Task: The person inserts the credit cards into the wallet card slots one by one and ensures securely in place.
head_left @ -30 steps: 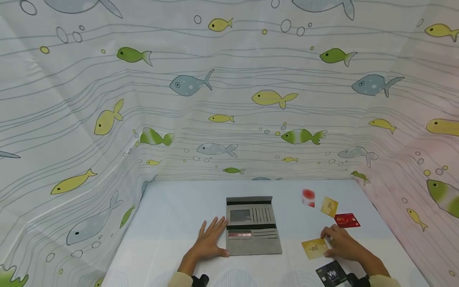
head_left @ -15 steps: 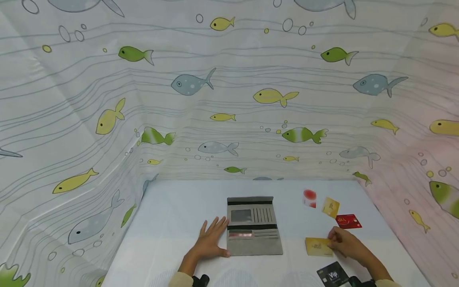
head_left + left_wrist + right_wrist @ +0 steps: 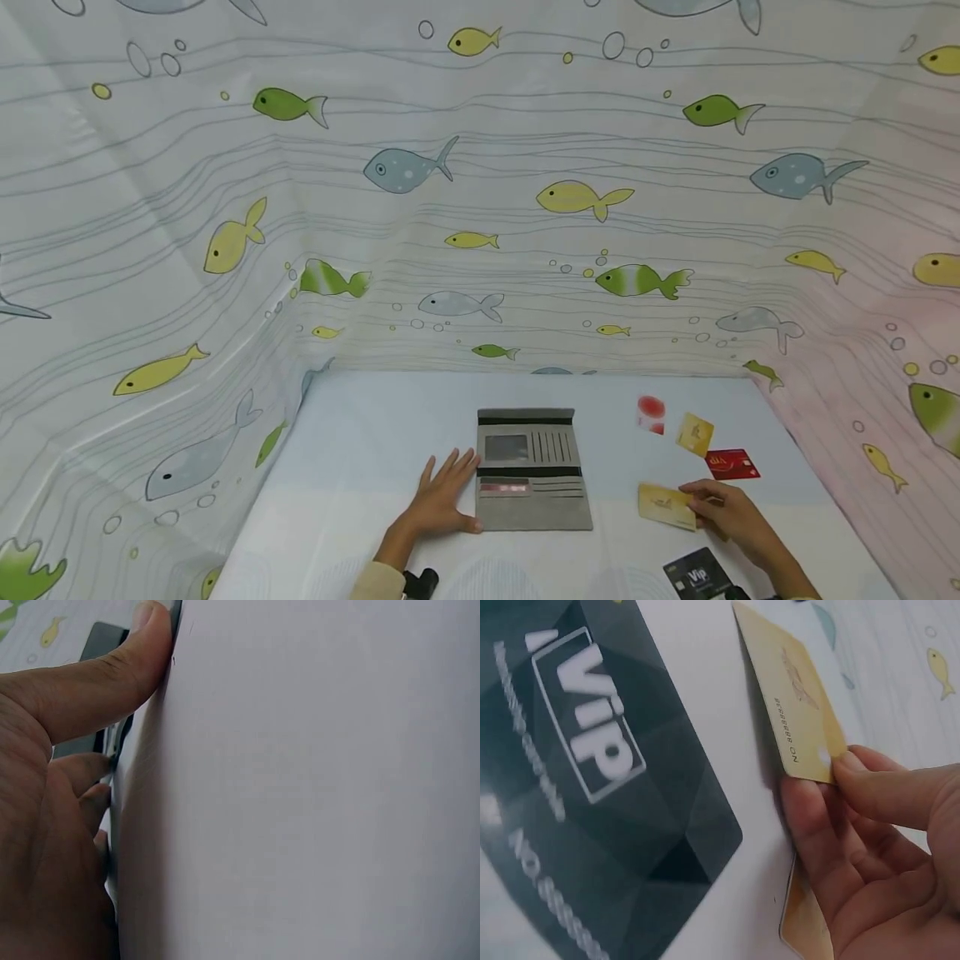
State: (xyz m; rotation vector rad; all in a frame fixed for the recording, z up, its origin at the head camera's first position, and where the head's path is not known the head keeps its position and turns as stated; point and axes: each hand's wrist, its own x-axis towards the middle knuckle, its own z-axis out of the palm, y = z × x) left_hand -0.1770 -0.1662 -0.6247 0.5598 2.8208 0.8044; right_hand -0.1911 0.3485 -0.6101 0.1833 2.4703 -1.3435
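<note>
A grey wallet (image 3: 534, 510) lies unfolded on the table, with card slots, a clear window and a pinkish card (image 3: 504, 488) in one slot. My left hand (image 3: 441, 500) rests at its left edge, fingers spread and thumb at the lower corner. My right hand (image 3: 723, 512) pinches a gold card (image 3: 795, 697) by one end between thumb and fingers, raised off the table. Beneath that hand, part of another gold card (image 3: 806, 915) shows in the right wrist view. A black VIP card (image 3: 697, 573) lies nearer me, also large in the right wrist view.
Toward the back right of the white table (image 3: 390, 417) lie a red-and-white card (image 3: 651, 414), a gold card (image 3: 695, 434) and a red card (image 3: 732, 464). A fish-patterned cloth (image 3: 420, 217) hangs behind and along the sides.
My right hand first moved right with the gold card, which turned straighter, then tilted it up. The left hand and wallet stay in place; the head view has shifted slightly.
</note>
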